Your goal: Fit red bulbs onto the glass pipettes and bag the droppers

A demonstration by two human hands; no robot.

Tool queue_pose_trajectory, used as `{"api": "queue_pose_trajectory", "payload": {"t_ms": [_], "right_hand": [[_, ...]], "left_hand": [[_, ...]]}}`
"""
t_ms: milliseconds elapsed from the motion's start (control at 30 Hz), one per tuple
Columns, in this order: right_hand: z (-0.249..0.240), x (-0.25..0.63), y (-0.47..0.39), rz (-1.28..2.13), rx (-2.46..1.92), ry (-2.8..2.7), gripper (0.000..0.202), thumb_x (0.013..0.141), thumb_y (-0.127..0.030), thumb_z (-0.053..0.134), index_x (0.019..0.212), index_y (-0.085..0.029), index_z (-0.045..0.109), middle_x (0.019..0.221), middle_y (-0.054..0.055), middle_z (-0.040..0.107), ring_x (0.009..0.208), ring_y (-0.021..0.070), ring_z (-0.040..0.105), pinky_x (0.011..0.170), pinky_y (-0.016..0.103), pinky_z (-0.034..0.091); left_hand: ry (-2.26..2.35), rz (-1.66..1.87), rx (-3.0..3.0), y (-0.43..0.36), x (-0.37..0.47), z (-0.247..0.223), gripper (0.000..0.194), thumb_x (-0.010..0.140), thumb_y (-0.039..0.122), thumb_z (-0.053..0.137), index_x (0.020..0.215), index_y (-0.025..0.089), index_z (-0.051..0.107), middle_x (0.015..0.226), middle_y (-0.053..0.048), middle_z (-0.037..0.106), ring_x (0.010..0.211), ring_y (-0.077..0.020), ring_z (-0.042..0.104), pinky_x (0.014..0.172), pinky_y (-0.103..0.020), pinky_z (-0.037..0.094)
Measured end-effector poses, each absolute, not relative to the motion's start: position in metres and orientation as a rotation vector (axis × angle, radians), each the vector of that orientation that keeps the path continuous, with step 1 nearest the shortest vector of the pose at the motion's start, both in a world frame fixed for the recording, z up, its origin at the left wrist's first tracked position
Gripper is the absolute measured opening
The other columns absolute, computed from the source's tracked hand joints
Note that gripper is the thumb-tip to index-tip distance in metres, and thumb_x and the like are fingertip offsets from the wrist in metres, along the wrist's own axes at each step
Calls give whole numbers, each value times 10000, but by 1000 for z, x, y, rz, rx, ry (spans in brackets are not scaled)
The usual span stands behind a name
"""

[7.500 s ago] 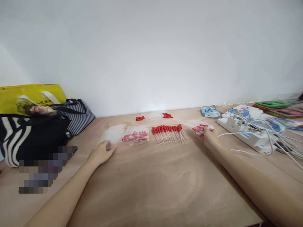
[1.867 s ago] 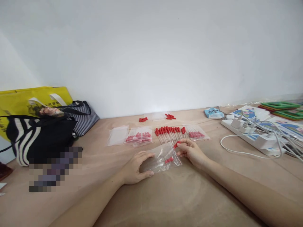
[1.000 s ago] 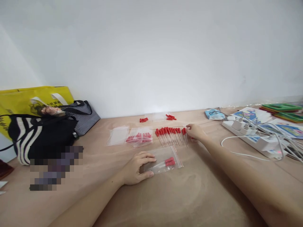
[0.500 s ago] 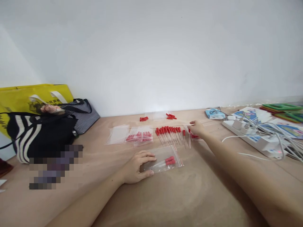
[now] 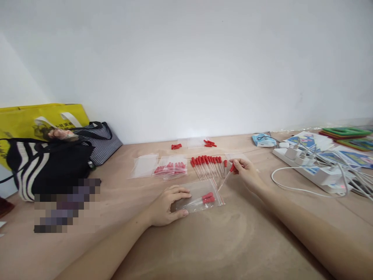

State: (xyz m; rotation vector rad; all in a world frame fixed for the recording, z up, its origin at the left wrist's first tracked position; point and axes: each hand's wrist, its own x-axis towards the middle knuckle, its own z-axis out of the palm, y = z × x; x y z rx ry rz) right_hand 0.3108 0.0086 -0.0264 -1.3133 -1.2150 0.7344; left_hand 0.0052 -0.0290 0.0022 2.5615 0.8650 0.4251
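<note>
My left hand [image 5: 168, 204] lies with fingers apart on the left end of a clear zip bag [image 5: 201, 187]. Inside that bag are red-bulbed droppers [image 5: 208, 197], their thin stems pointing left. Between thumb and fingers of my right hand [image 5: 244, 170], a single dropper [image 5: 232, 168] is pinched by its red bulb. Its stem slants down-left, the tip near the bag's zip edge. Behind the bag a row of droppers [image 5: 205, 159] lies side by side, bulbs away from me. Beneath and behind my right hand is another clear bag [image 5: 237, 156], partly covered.
Left of the row are filled bags [image 5: 171, 167] and flat clear bags [image 5: 145, 165]. Loose red bulbs [image 5: 176, 146] lie by the wall. A power strip [image 5: 309, 171] with cables and a blue mask [image 5: 264, 140] are right; a black bag [image 5: 55, 167] stands left.
My right hand has come back toward me and slightly left, now with a dropper showing in its fingers. My left hand stays on the bag.
</note>
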Motion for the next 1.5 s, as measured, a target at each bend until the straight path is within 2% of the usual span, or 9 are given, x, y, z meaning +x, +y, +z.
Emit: {"api": "queue_pose_trajectory", "payload": {"t_ms": [467,667,833,967,1100,1200,1300,1367,1500], "right_hand": [[-33,268,-15,1144,-1090,-1003,359,593,-465,658,768,-181,525,649,-8,561,582,116,553,622,277,494],[-30,256,-22,1253,-1120,-1234,351,606,-439,649,786,-172,507,502,-74,490,341,47,415,334,178,355],[-35,254,-19,1278,-1168,-1401,271,625,-296,642,824,-175,504,708,-13,591,361,29,424,284,145,314],[-38,254,-18,1179,-1215,-1468,273,629,-207,615,870,-175,491,843,15,583,429,36,463,288,132,347],[-38,253,-20,1201,-1257,-1491,238,661,-219,589,877,-170,501,711,-20,555,382,32,422,269,130,317],[-36,256,-20,1271,-1236,-1558,214,706,-269,555,893,-170,522,672,-26,574,321,16,351,256,134,257],[-31,268,-10,1018,-1338,-1637,187,718,-265,535,872,-162,560,729,6,608,395,50,443,324,160,331],[-25,282,4,656,-1504,-1688,153,722,-226,517,834,-155,591,772,34,631,554,98,546,481,194,422],[-17,308,40,264,-1893,-1654,202,728,-223,500,854,-137,632,884,111,642,841,196,580,726,261,415]], "left_hand": [[930,413,2554,-29,5,1,481,757,388,567,1196,223,463,1231,-66,498,1157,-248,410,975,-420,332],[951,417,2553,-29,5,0,516,753,392,569,1220,220,433,1259,-75,471,1166,-253,402,975,-421,332],[914,420,2572,-28,5,0,483,763,394,557,1201,225,445,1232,-70,491,1160,-248,404,970,-415,334],[889,470,2558,-28,6,1,384,755,383,564,1087,207,487,1201,-87,495,1114,-242,440,931,-397,362],[907,525,2533,-29,6,1,214,735,353,583,815,185,476,1149,-95,508,1060,-233,469,865,-363,399],[895,525,2536,-29,5,0,207,737,354,577,775,187,460,1141,-92,510,1061,-236,464,854,-358,399],[890,503,2533,-29,5,2,271,738,389,575,909,193,499,1173,-95,495,1076,-244,454,888,-382,381],[880,475,2527,-29,5,4,315,767,391,546,1017,204,511,1194,-90,490,1098,-242,442,918,-394,363],[874,424,2504,-28,4,7,314,814,338,486,1107,233,529,1222,-72,491,1141,-236,418,952,-407,343]]}}
